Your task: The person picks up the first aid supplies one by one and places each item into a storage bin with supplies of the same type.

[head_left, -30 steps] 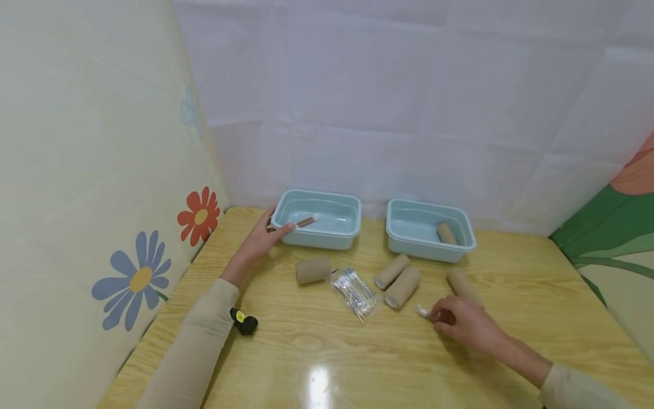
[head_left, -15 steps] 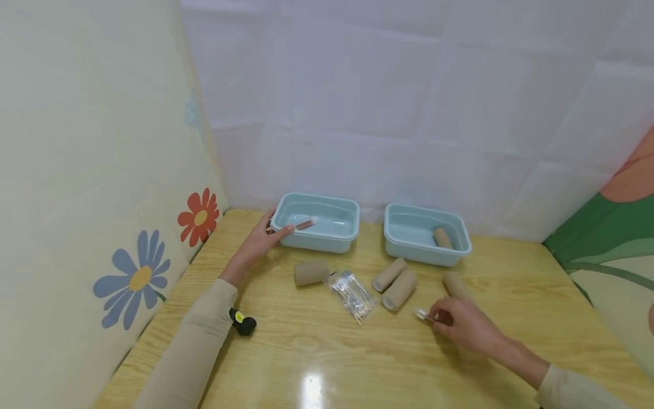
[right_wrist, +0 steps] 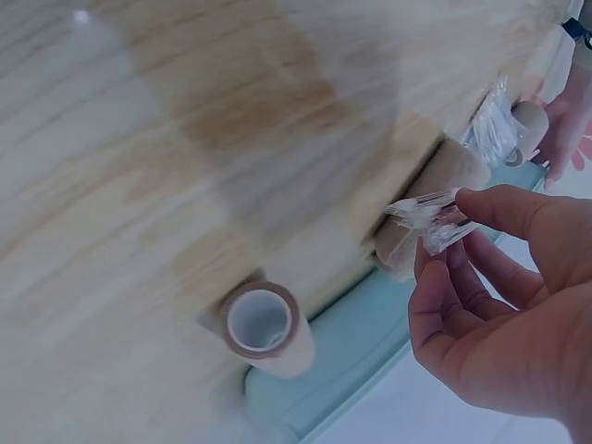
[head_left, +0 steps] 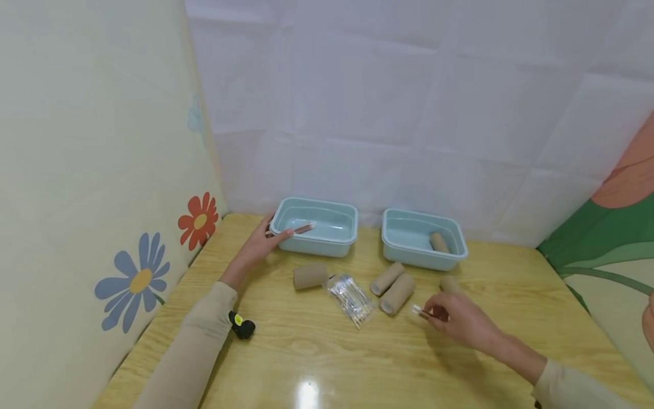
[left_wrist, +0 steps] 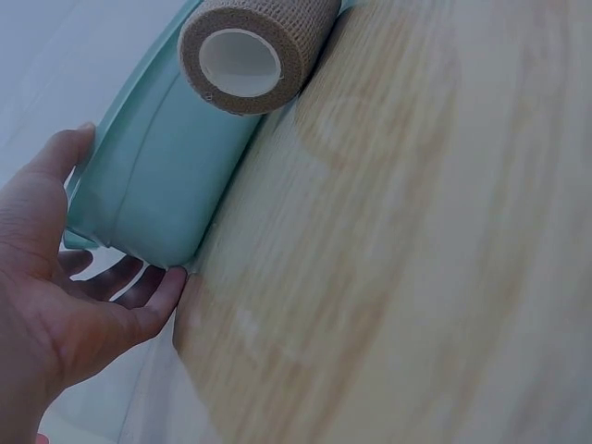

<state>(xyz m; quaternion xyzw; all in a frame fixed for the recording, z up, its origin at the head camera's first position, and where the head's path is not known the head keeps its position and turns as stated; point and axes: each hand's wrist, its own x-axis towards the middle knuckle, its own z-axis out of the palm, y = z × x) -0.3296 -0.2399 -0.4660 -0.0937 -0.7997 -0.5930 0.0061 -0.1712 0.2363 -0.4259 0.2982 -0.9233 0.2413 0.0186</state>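
My left hand (head_left: 259, 244) grips the left end of a light blue plastic bin (head_left: 327, 248), thumb over its rim and fingers against the outer wall. Near that thumb, inside the bin, shows a slim brown packet with white tips (head_left: 305, 228). Between thumb and fingers of my right hand (head_left: 462, 321) is pinched a small clear plastic packet (right_wrist: 435, 219) with thin brown sticks and white tips, held above the table. Just behind this hand stands a tan bandage roll (head_left: 449, 284), partly hidden by it.
A second blue bin (head_left: 416, 258) at the right contains one tan roll (head_left: 438, 243). Before the bins lie two side-by-side rolls (head_left: 397, 294), another roll (head_left: 310, 276) and a clear bag of cotton swabs (head_left: 351, 300). White cloth (head_left: 357, 102) hangs behind the table.
My right hand has raised the small packet off the tabletop, and more of its brown part shows. The left hand keeps its grip on the bin. The head view has shifted slightly.
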